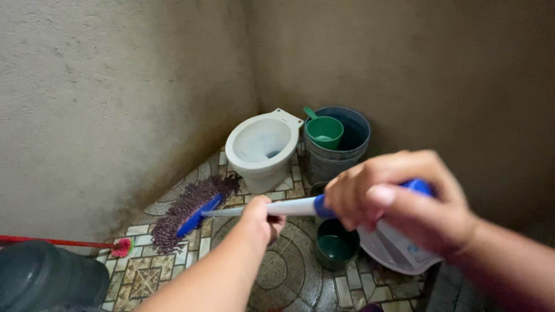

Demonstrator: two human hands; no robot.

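A white-handled mop with a blue head and purple strings [193,214] is gripped by closed fingers of the left hand [263,216] and right hand [399,196]; the white ceramic toilet [260,144] stands at twelve o'clock.

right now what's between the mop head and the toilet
In the head view, nothing stands between them: only patterned floor tile. The purple mop head, its handle gripped by the left hand and right hand, reaches nearly to the white toilet.
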